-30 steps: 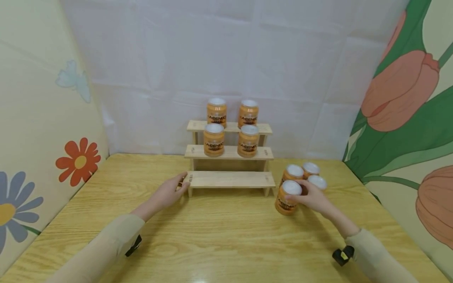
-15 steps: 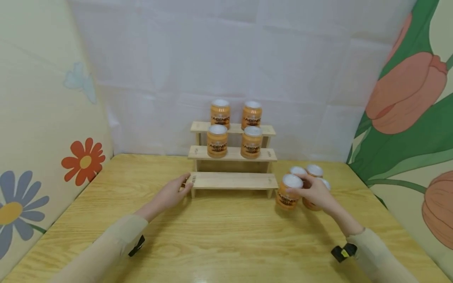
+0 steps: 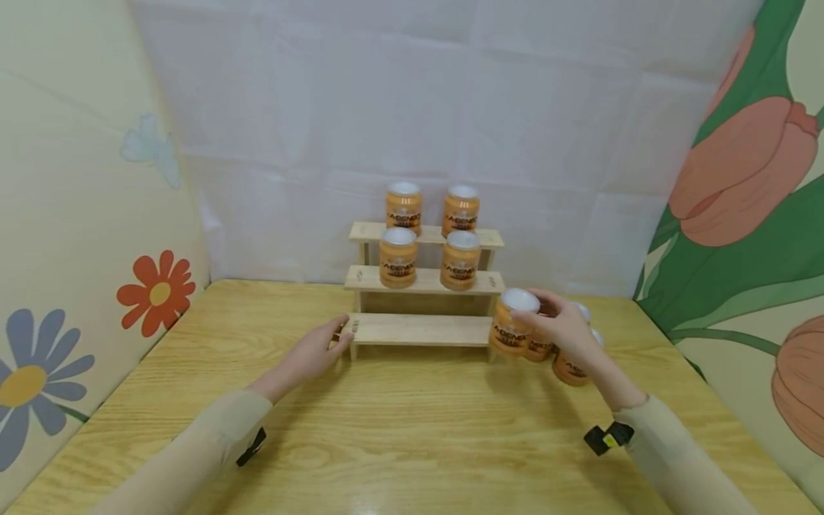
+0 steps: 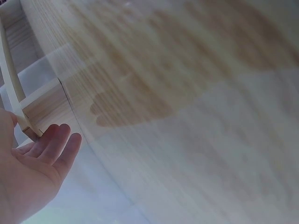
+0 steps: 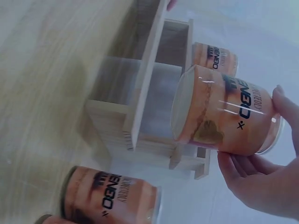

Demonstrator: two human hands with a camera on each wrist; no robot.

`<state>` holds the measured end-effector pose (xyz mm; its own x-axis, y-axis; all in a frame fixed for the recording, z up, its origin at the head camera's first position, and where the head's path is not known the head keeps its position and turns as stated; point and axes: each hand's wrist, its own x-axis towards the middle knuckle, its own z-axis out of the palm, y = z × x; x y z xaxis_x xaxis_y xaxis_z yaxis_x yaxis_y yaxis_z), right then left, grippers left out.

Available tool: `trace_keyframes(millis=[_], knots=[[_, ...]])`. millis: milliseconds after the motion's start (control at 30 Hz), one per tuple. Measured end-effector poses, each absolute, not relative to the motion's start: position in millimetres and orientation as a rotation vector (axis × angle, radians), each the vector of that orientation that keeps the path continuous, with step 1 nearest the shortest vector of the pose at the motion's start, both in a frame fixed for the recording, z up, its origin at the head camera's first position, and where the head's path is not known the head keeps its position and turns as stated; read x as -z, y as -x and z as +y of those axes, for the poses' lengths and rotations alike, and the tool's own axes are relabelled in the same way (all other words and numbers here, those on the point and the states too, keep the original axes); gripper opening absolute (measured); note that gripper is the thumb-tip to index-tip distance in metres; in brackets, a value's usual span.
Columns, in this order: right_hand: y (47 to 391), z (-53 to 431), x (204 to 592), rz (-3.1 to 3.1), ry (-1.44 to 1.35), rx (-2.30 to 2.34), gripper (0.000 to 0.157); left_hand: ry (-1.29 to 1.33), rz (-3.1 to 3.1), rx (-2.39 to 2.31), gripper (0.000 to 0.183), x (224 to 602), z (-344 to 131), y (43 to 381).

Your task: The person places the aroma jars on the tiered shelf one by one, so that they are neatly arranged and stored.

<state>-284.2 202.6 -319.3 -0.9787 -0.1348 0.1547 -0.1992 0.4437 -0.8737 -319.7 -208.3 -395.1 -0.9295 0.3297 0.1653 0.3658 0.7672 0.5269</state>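
A three-step wooden display stand [image 3: 421, 329] stands mid-table. My left hand [image 3: 315, 350] holds the left end of its lowest step; in the left wrist view the thumb and fingers [image 4: 56, 144] lie on either side of the board's end. My right hand [image 3: 569, 332] grips an orange-labelled can [image 3: 511, 330] near its white top, thumb on one side and fingers on the other. That can hangs upright off the table, at the right end of the lowest step. The right wrist view shows the held can [image 5: 229, 112] beside the stand [image 5: 145, 79].
Two cans stand on the top step, one being the left can [image 3: 403, 207]. Two more, including a right can [image 3: 460, 265], are on the middle step. Behind my right hand, several cans [image 3: 571, 368] are grouped on the wooden table [image 3: 412, 429]. A white cloth [image 3: 309, 143] hangs behind.
My right hand has lifted the can off the table and carried it left, away from the other cans, toward the stand. My left hand stays at the stand's left end.
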Motion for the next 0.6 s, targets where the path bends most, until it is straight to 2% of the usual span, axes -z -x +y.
trace_keyframes(millis=[267,600], knots=[[297.6,190.4,297.6,-2.546,-0.296,-1.63,0.069,0.576,-2.887,0.883,0.057,394.5,-208.0,318.8],[330.8,183.3,285.6,-2.428,-0.263,-1.669,0.067,0.563,-2.885,0.888,0.055,394.9,-208.3,317.2]])
